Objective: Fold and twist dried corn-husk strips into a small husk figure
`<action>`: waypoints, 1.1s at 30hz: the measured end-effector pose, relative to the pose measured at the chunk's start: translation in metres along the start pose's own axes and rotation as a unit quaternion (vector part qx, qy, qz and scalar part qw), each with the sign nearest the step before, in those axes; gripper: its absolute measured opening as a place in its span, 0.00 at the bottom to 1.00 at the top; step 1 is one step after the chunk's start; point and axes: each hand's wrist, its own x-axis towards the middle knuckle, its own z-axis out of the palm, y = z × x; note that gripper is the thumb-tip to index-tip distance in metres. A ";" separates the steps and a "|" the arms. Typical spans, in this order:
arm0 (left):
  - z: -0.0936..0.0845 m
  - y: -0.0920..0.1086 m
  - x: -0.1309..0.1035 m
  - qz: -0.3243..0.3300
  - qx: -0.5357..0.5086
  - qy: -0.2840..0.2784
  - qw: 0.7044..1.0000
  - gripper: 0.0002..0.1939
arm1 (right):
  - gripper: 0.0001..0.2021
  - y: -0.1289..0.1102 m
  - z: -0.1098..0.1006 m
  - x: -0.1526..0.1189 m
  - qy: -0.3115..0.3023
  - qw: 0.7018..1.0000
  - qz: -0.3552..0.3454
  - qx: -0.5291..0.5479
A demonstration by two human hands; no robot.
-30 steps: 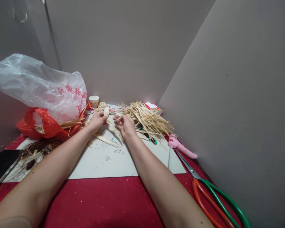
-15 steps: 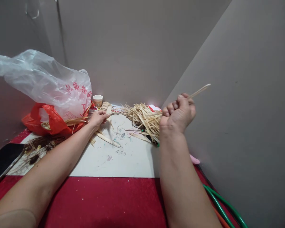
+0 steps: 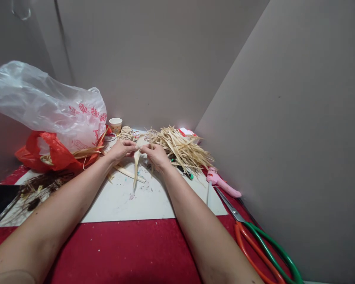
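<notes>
A pale, flat strip of dried husk (image 3: pixel 136 169) hangs upright between my hands above the white board. My left hand (image 3: pixel 122 151) pinches it from the left. From the right, the fingertips of my right hand (image 3: pixel 156 155) are closed at the same spot, and a thin strip pokes up beside them. Another husk strip (image 3: pixel 130 173) lies on the board below my left hand. Close behind my right hand rests a heap of narrow dried strips (image 3: pixel 185 150).
To the left stand a clear plastic bag (image 3: pixel 56 106) and a red bag (image 3: pixel 62 152) with strips inside. A paper cup (image 3: pixel 115 125) is at the back. Dark roots (image 3: pixel 38 193) lie left. Right are a pink-handled tool (image 3: pixel 225 184) and large scissors (image 3: pixel 239 221).
My right hand has come down and left from its raised place, meeting my left hand at the husk strip. The scissors and pink handle now show. The view has shifted slightly.
</notes>
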 end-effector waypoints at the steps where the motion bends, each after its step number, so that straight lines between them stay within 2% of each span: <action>1: 0.002 0.000 -0.001 0.002 0.011 -0.004 1.000 0.14 | 0.11 0.000 -0.001 0.000 -0.002 1.000 0.000 -0.007; 6: 0.008 0.002 -0.007 0.019 0.038 -0.008 0.999 0.12 | 0.09 0.001 -0.003 0.002 0.009 0.999 -0.016 -0.033; 17: 0.008 0.004 -0.006 0.028 0.082 -0.017 0.996 0.10 | 0.08 0.004 -0.005 0.002 0.002 0.998 -0.032 -0.053; 23: 0.011 0.002 -0.007 0.048 0.092 -0.025 0.994 0.08 | 0.11 0.002 -0.004 0.005 0.005 0.985 -0.100 -0.141; 26: 0.012 0.002 -0.005 0.069 0.089 -0.018 0.994 0.08 | 0.10 0.003 -0.002 0.006 0.042 0.958 -0.152 -0.238; 29: 0.013 0.006 -0.005 0.092 0.078 -0.007 0.993 0.09 | 0.09 0.006 -0.006 0.009 0.109 0.933 -0.163 -0.302; 31: 0.013 0.010 -0.005 0.092 0.032 0.007 0.995 0.10 | 0.10 0.007 -0.017 0.013 0.177 0.926 -0.144 -0.300; 33: 0.011 0.014 -0.004 0.076 -0.034 0.028 0.996 0.12 | 0.09 0.005 -0.031 0.019 0.244 0.929 -0.123 -0.250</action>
